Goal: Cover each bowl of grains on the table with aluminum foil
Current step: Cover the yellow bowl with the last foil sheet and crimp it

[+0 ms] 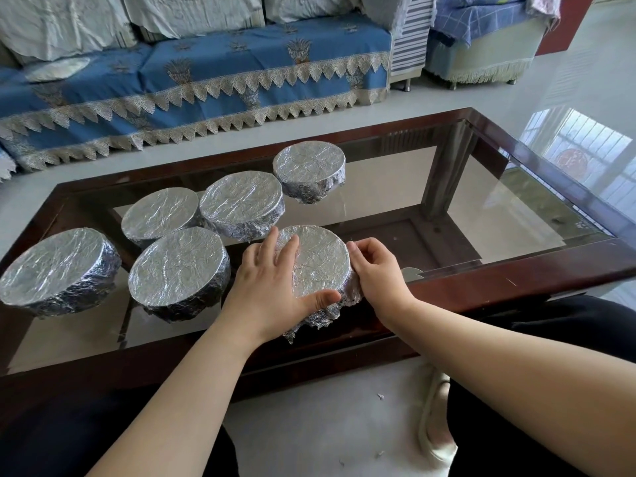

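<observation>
Two hands: both on the nearest foil-covered bowl (318, 266), at the near edge of the table.
Left hand (275, 287): lies flat across the left part of the foil top, fingers straight and spread, thumb stretched along the near rim. It presses rather than grasps; nothing is enclosed in it.
Right hand (375, 270): set against the bowl's right side, fingers curled in, fingertips (354, 251) pinching the foil at the rim.
Foil on this bowl: smooth and taut over the top, crumpled down the sides, with a ragged skirt hanging loose at the near side below the left thumb.
Contents: hidden by foil; cannot tell what is inside.
Other bowls: five, all wrapped in foil. One (179, 273) just left of the held bowl; one (60, 270) at the far left; two side by side behind, the left (160, 215) and the right (242, 204) touching or nearly so; one (309, 172) farthest back, apart from the rest.
Table (516, 270): glass top in a dark wooden frame; lower framework shows through the glass.
Small pale round object (411, 273): at the near rail, right of the right wrist; too little shows to identify.
Sofa (206, 74): beyond the table, blue cover with fringed lace trim, pale cushions above.
Foil piece (56, 68): a roundish sheet lying on the sofa seat at left.
Floor: pale, glossy, window reflection at right; a few small scraps near the person's light shoe (435, 425).
</observation>
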